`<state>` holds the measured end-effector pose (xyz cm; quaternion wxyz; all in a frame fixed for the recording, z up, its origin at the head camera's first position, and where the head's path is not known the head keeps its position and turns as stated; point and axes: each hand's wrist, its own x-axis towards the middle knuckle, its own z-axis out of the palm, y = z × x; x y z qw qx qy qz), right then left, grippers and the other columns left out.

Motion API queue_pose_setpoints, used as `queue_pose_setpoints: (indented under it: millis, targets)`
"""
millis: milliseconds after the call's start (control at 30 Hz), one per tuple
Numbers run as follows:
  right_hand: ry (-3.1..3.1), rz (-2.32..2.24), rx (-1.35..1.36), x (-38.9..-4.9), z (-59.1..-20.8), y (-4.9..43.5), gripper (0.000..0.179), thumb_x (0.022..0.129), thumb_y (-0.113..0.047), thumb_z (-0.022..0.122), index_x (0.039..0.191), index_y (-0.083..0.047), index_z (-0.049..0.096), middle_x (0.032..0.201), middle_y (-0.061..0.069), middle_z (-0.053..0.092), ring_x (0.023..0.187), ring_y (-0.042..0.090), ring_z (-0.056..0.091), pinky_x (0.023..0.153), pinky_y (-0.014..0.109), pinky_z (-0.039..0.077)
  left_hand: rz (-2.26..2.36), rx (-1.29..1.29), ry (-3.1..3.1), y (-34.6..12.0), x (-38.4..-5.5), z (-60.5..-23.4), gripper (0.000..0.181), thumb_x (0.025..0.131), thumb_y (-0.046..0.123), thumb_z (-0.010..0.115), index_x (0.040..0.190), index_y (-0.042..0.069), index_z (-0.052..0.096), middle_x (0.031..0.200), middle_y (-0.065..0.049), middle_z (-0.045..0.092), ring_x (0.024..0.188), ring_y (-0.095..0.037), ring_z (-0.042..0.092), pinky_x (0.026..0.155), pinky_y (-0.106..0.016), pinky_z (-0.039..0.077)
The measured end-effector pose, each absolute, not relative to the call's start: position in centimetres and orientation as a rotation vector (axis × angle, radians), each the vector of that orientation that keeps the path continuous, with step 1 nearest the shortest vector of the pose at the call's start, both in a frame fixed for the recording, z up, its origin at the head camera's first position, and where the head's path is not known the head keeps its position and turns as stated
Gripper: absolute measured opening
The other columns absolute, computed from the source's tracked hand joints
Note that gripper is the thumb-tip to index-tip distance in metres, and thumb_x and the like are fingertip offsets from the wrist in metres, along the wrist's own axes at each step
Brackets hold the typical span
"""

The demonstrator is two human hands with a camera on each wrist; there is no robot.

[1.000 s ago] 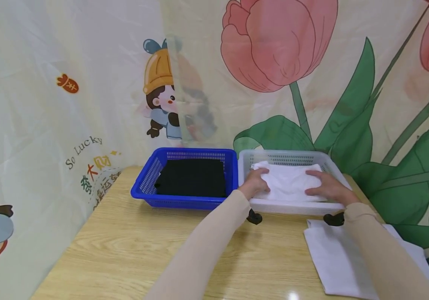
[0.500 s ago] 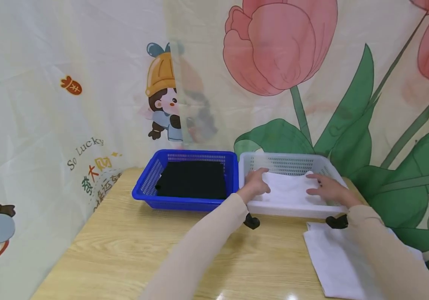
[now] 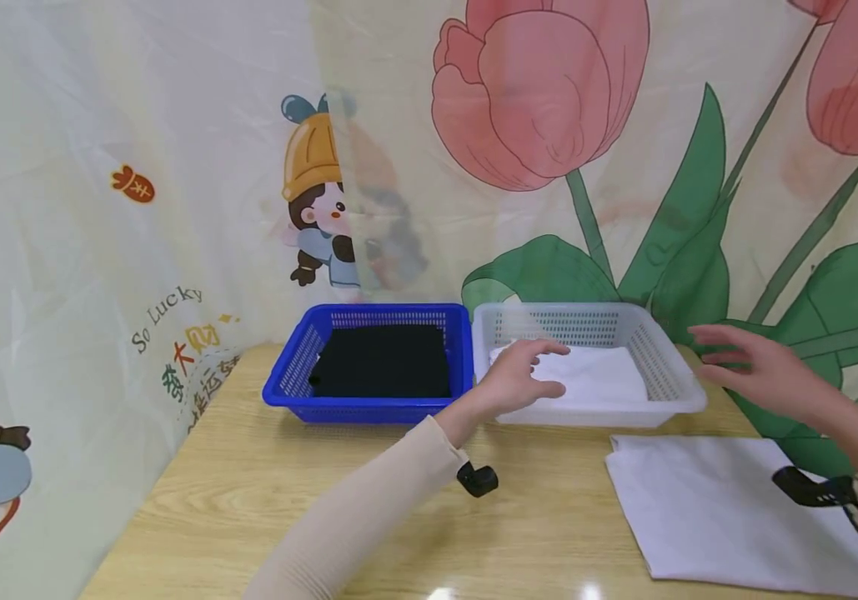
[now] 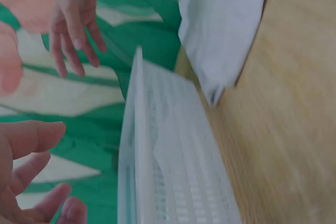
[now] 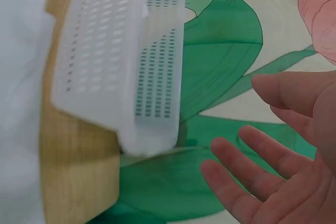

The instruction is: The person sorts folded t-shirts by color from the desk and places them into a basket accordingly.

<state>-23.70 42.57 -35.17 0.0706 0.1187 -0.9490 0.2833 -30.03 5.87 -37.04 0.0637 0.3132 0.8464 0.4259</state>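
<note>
A folded white cloth (image 3: pixel 601 375) lies inside the white plastic basket (image 3: pixel 669 407) at the right back of the table. My left hand (image 3: pixel 519 379) hovers over the basket's front left part, fingers loosely bent, holding nothing. To the right of the basket, my right hand (image 3: pixel 766 371) is in the air with its fingers spread; the right wrist view shows that hand (image 5: pixel 278 166) without anything in it. Below it, a larger folded white cloth (image 3: pixel 721 508) is spread flat at the table's right side.
A blue basket (image 3: pixel 368 412) with a folded black cloth (image 3: pixel 383 362) in it stands just left of the white one. Both baskets sit near the back edge of the wooden table (image 3: pixel 263 508), with a printed curtain (image 3: pixel 211 150) behind.
Both hands have let go of the white cloth, which now lies lower and flatter in the basket. My right hand has moved out to the right; the left has drawn up and slightly back.
</note>
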Motion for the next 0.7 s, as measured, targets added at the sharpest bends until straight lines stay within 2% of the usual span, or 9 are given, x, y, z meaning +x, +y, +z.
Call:
queue_pose_setpoints:
  millis: [33, 167, 233, 300, 367, 400, 467, 633, 700]
  targets:
    - [-2.840, 0.834, 0.343, -22.8, -35.4, 43.1, 0.059, 0.104, -0.018, 0.071, 0.155, 0.000, 0.047, 0.148, 0.021, 0.054, 0.103, -0.026, 0.047, 0.075, 0.019, 0.056, 1.304, 0.974, 2.512, 5.8, -29.4, -37.0, 0.053, 0.096, 0.018, 0.081, 0.147, 0.022, 0.064, 0.149, 0.003, 0.060, 0.128, -0.021, 0.060, 0.105, -0.031, 0.050]
    - [-2.834, 0.774, 0.285, -19.9, -36.9, 45.0, 0.058, 0.103, -0.017, 0.073, 0.151, 0.005, 0.049, 0.139, 0.033, 0.058, 0.097, -0.027, 0.045, 0.069, 0.022, 0.056, 1.399, 1.000, 2.324, 5.5, -27.2, -37.3, 0.054, 0.095, 0.015, 0.082, 0.146, 0.021, 0.064, 0.143, 0.005, 0.063, 0.116, -0.010, 0.063, 0.100, -0.022, 0.052]
    - [-2.861, 0.752, 0.234, -18.8, -37.8, 46.2, 0.059, 0.103, -0.020, 0.073, 0.149, 0.007, 0.048, 0.136, 0.037, 0.059, 0.093, -0.023, 0.051, 0.067, 0.022, 0.055, 1.447, 0.974, 2.219, 5.5, -26.3, -37.9, 0.054, 0.095, 0.014, 0.082, 0.145, 0.020, 0.064, 0.140, 0.007, 0.064, 0.113, -0.006, 0.063, 0.097, -0.022, 0.054]
    - [-2.908, 0.752, 0.169, -17.9, -38.9, 47.3, 0.060, 0.105, -0.022, 0.071, 0.149, 0.010, 0.046, 0.134, 0.040, 0.059, 0.095, -0.004, 0.067, 0.066, 0.024, 0.056, 1.482, 0.931, 2.131, 5.5, -25.4, -38.7, 0.053, 0.094, 0.014, 0.082, 0.144, 0.022, 0.065, 0.137, 0.008, 0.065, 0.112, -0.006, 0.064, 0.092, -0.023, 0.055]
    - [-2.967, 0.756, 0.094, -17.3, -40.1, 48.5, 0.062, 0.106, -0.023, 0.068, 0.149, 0.014, 0.042, 0.132, 0.043, 0.057, 0.097, 0.023, 0.075, 0.066, 0.028, 0.057, 1.501, 0.874, 2.067, 5.6, -24.5, -39.7, 0.054, 0.094, 0.013, 0.082, 0.143, 0.024, 0.065, 0.135, 0.010, 0.065, 0.114, -0.008, 0.065, 0.088, -0.024, 0.055]
    - [-2.988, 0.740, 0.055, -17.0, -40.8, 49.0, 0.062, 0.107, -0.023, 0.068, 0.148, 0.015, 0.042, 0.132, 0.044, 0.057, 0.097, 0.035, 0.074, 0.066, 0.029, 0.057, 1.511, 0.841, 2.033, 5.7, -24.1, -40.2, 0.054, 0.094, 0.012, 0.082, 0.143, 0.025, 0.065, 0.134, 0.010, 0.065, 0.114, -0.009, 0.065, 0.087, -0.024, 0.055]
    - [-3.036, 0.743, -0.022, -16.5, -42.3, 50.1, 0.064, 0.108, -0.023, 0.065, 0.146, 0.020, 0.038, 0.130, 0.049, 0.052, 0.103, 0.056, 0.065, 0.070, 0.039, 0.060, 1.538, 0.786, 1.966, 6.0, -23.5, -41.4, 0.055, 0.093, 0.009, 0.082, 0.143, 0.025, 0.064, 0.133, 0.009, 0.065, 0.114, -0.011, 0.066, 0.088, -0.025, 0.055]
    - [-3.064, 0.742, -0.157, -15.4, -45.9, 52.5, 0.067, 0.105, -0.023, 0.068, 0.140, 0.025, 0.036, 0.126, 0.054, 0.044, 0.111, 0.068, 0.050, 0.084, 0.062, 0.057, 1.594, 0.672, 1.820, 7.1, -22.4, -44.0, 0.059, 0.092, 0.002, 0.079, 0.144, 0.024, 0.062, 0.130, 0.004, 0.064, 0.106, -0.008, 0.067, 0.090, -0.027, 0.056]
    - [-3.067, 0.752, -0.166, -15.0, -46.9, 53.3, 0.069, 0.105, -0.024, 0.069, 0.140, 0.025, 0.036, 0.126, 0.054, 0.043, 0.111, 0.068, 0.048, 0.087, 0.065, 0.055, 1.594, 0.646, 1.797, 7.5, -22.2, -44.7, 0.061, 0.092, 0.001, 0.079, 0.145, 0.023, 0.061, 0.131, 0.001, 0.063, 0.104, -0.008, 0.068, 0.090, -0.028, 0.056]
